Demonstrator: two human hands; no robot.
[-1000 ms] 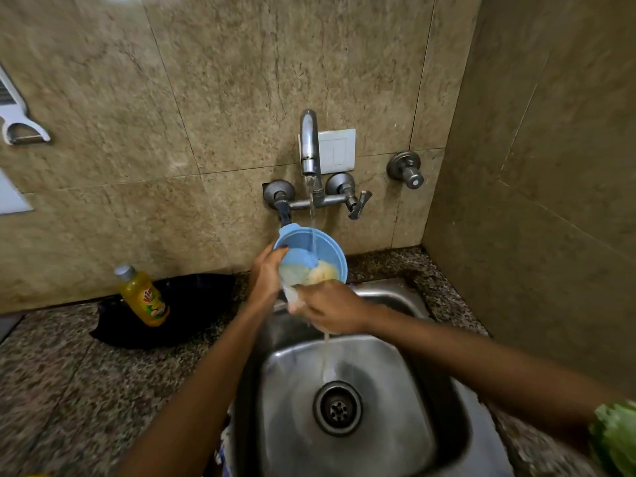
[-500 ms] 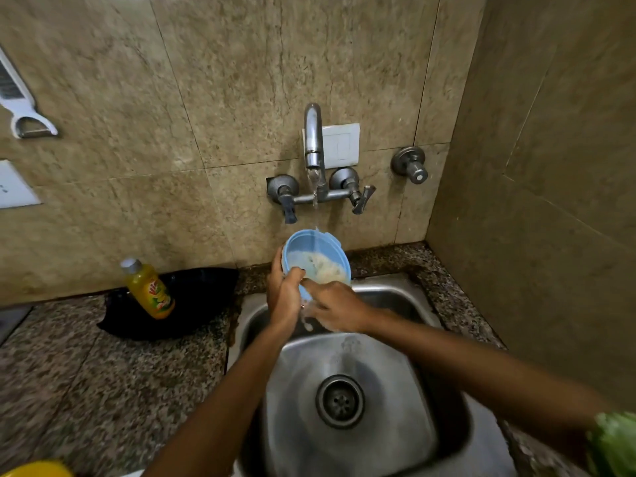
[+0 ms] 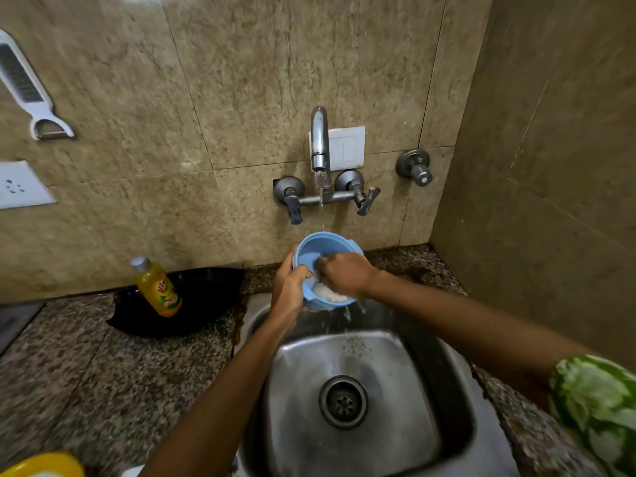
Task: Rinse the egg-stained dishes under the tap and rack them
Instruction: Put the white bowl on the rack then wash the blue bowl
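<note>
A light-blue plastic bowl (image 3: 321, 244) is tilted over the back of the steel sink (image 3: 406, 366), right under the tap (image 3: 319, 139). A thin stream of water runs from the spout into it. White foamy residue lies in the bowl's lower part and water drips off its rim into the basin. My left hand (image 3: 289, 294) grips the bowl's left rim, thumb over the edge. My right hand (image 3: 344, 273) reaches inside, its fingers pressing on the inner wall; the fingertips are blurred.
A yellow dish-soap bottle (image 3: 158, 287) stands on a black cloth (image 3: 206, 297) on the granite counter, left of the sink. A yellow rim (image 3: 41, 466) shows bottom left and a green patterned thing (image 3: 599, 407) bottom right. A grater (image 3: 24, 84) hangs on the wall.
The bowl has tipped more toward me and dropped slightly. My right hand moved from its lower rim up into the bowl. Less yellowish residue shows inside.
</note>
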